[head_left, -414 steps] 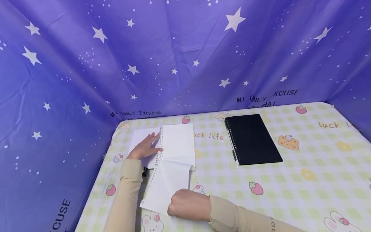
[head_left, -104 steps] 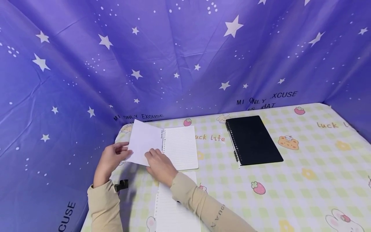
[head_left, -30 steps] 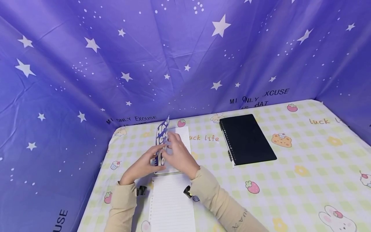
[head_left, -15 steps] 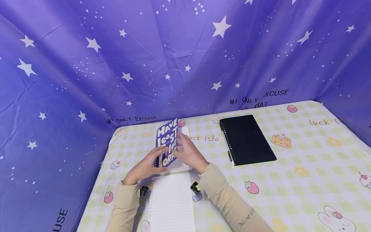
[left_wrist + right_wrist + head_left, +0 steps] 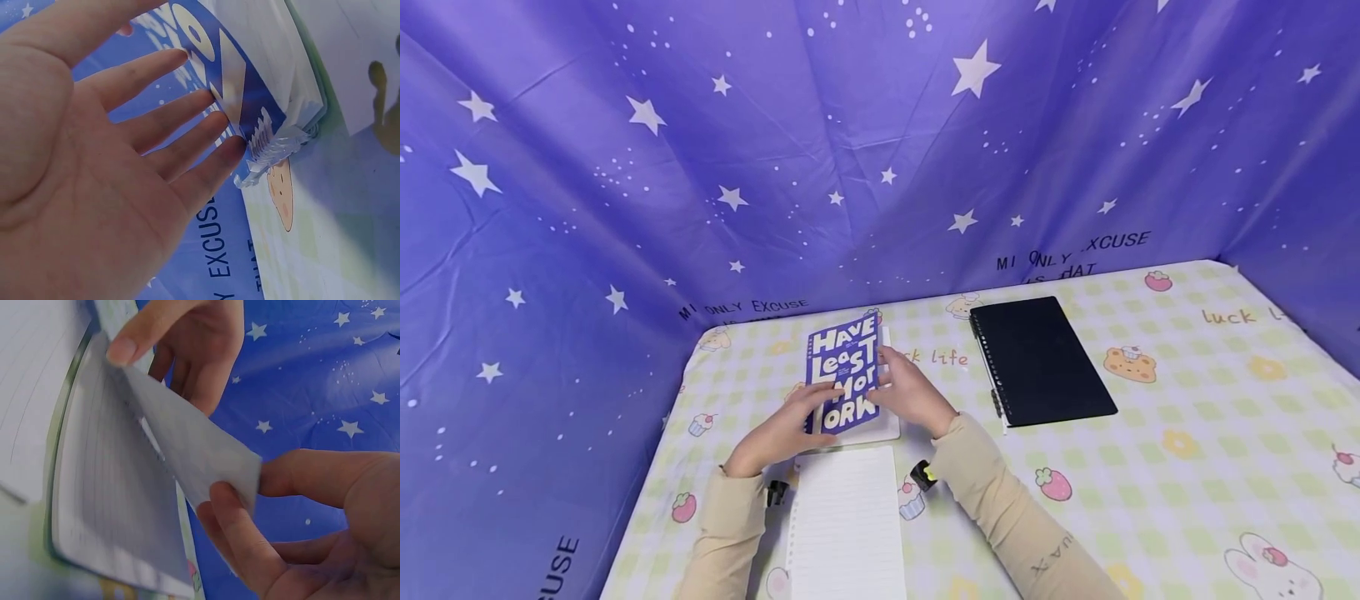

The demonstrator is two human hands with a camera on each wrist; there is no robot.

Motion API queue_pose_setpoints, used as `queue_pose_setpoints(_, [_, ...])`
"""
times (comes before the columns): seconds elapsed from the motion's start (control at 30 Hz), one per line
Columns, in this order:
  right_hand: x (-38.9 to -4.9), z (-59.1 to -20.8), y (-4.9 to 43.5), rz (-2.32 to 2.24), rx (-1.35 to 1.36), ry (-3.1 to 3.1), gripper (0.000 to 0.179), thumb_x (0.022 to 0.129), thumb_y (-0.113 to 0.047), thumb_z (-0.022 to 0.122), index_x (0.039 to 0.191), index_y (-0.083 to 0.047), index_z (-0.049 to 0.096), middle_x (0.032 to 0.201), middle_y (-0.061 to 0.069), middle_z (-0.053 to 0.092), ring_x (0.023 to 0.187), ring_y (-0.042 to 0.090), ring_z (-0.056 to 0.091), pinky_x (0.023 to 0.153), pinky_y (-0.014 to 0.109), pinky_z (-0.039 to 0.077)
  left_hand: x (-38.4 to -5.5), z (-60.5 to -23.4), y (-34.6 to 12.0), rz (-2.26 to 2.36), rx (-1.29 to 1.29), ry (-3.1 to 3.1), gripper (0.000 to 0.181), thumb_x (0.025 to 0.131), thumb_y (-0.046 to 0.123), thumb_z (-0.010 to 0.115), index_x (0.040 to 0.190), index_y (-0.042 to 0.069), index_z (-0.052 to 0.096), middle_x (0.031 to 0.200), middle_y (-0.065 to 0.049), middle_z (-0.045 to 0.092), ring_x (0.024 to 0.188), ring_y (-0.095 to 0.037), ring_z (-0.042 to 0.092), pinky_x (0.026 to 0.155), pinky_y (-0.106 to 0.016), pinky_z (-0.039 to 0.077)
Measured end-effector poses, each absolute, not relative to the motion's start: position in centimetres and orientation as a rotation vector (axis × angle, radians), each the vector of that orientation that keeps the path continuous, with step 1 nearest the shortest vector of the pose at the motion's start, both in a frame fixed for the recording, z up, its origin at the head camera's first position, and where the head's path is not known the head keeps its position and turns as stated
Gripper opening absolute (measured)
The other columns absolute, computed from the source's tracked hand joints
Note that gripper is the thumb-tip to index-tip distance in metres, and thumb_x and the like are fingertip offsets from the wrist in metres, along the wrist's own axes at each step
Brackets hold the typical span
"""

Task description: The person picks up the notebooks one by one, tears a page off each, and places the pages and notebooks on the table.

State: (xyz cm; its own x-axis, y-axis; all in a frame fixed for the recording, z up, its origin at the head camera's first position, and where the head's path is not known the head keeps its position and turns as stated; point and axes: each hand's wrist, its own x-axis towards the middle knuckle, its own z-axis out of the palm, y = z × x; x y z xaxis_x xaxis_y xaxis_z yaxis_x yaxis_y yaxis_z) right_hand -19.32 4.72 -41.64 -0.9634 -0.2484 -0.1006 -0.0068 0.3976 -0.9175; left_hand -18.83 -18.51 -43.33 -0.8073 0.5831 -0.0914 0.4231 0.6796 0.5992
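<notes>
A spiral notebook has a blue cover [image 5: 844, 354] with large white lettering, tilted over its lined pages [image 5: 119, 487]. My right hand [image 5: 917, 393] holds the cover's free edge; in the right wrist view its fingertips [image 5: 228, 497] grip the edge from both sides. My left hand [image 5: 784, 429] is at the ring side, near the lower corner. The left wrist view shows that hand's fingers [image 5: 162, 106] extended and spread, fingertips right at the lettered cover. A loose lined sheet [image 5: 850, 521] with punched holes lies just in front of the notebook, between the forearms.
A black ring-bound notebook [image 5: 1045, 358] lies closed on the right, with a white strip along its ring edge. The table wears a green checked cloth [image 5: 1180, 517] with cartoon prints. A purple starry curtain [image 5: 880, 133] hangs behind and at both sides.
The cover stood nearly upright a second ago and has swung right and down over the pages, the right hand moving right with it. Earlier, a sheet was pulled from the rings and laid in front.
</notes>
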Motion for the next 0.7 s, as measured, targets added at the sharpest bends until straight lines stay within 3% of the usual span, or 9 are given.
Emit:
queue_pose_setpoints(0.17, [-19.5, -42.1, 5.4, -1.553, -0.208, 2.441, 0.077, 0.085, 0.0, 0.07, 0.151, 0.005, 0.03, 0.142, 0.021, 0.05, 0.115, 0.034, 0.062, 0.097, 0.045, 0.053, -18.8, -43.5, -18.3, 0.794, 0.803, 2.62, 0.064, 0.087, 0.016, 0.077, 0.144, 0.004, 0.049, 0.155, -0.022, 0.036, 0.146, -0.049, 0.021, 0.117, -0.063, 0.023])
queue_pose_setpoints(0.43, [-20.1, -43.1, 5.8, -1.479, -0.161, 2.461, 0.077, 0.081, -0.002, 0.075, 0.148, 0.008, 0.036, 0.14, 0.022, 0.053, 0.11, 0.032, 0.064, 0.096, 0.041, 0.054, -18.7, -43.6, -18.0, 0.724, 0.796, 2.639, 0.063, 0.087, 0.015, 0.077, 0.143, 0.004, 0.051, 0.155, -0.021, 0.037, 0.145, -0.041, 0.029, 0.114, -0.054, 0.036])
queue_pose_setpoints(0.7, [-20.6, -43.9, 6.1, -1.497, -0.081, 2.418, 0.076, 0.079, -0.003, 0.078, 0.145, 0.007, 0.041, 0.139, 0.021, 0.055, 0.113, 0.031, 0.064, 0.099, 0.041, 0.052, -18.7, -43.9, -17.8, 0.663, 0.794, 2.666, 0.061, 0.085, 0.013, 0.079, 0.139, 0.001, 0.055, 0.153, -0.022, 0.039, 0.143, -0.04, 0.035, 0.112, -0.05, 0.039])
